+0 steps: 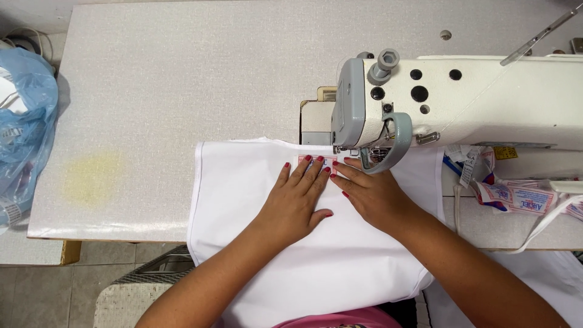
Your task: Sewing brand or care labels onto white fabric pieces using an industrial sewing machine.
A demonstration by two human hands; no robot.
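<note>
A white piece of fabric (243,182) lies flat on the sewing table and hangs over its front edge toward me. A small label with red and blue print (327,160) sits at the fabric's top edge, right beside the presser foot of the white sewing machine (486,103). My left hand (297,200) presses flat on the fabric, fingers spread, fingertips on the label. My right hand (370,191) lies flat beside it, fingertips at the label's right end under the machine head. Neither hand grips anything.
The pale table top (170,79) has a yellowish stain (94,176) at the left. A blue plastic bag (24,121) sits off the left edge. A strip of several printed labels (516,197) trails under the machine arm at right. A woven seat (139,291) shows below.
</note>
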